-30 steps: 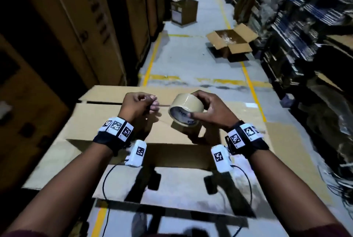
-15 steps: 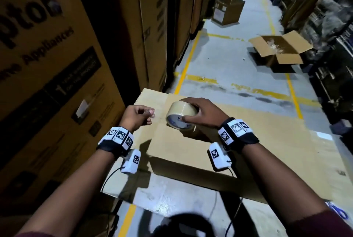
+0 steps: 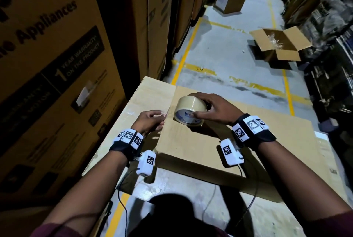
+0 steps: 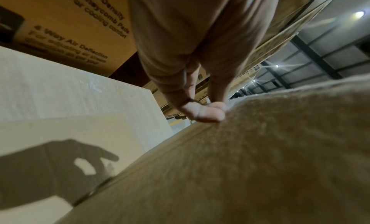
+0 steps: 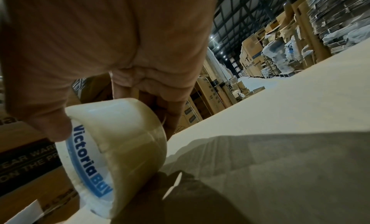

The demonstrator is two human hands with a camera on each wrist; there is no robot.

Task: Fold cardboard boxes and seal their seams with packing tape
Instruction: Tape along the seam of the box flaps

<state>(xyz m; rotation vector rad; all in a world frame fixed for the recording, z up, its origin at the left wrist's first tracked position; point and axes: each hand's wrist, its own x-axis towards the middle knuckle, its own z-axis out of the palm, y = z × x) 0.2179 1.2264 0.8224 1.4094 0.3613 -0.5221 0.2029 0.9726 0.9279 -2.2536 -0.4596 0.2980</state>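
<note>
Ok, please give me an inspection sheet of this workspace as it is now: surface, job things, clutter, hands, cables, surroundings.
Surface: flattened cardboard box lying on a paler cardboard sheet.
Job things: tape roll, blue print on its core.
Clutter: nothing seen on the cardboard.
Hands: right hand grips the roll; left hand pinches at the tape end, the strip itself hardly visible.
Cables: thin black cables hang from both wrist cameras.
Surroundings: tall printed cartons left; open box on the floor; yellow floor lines.
</note>
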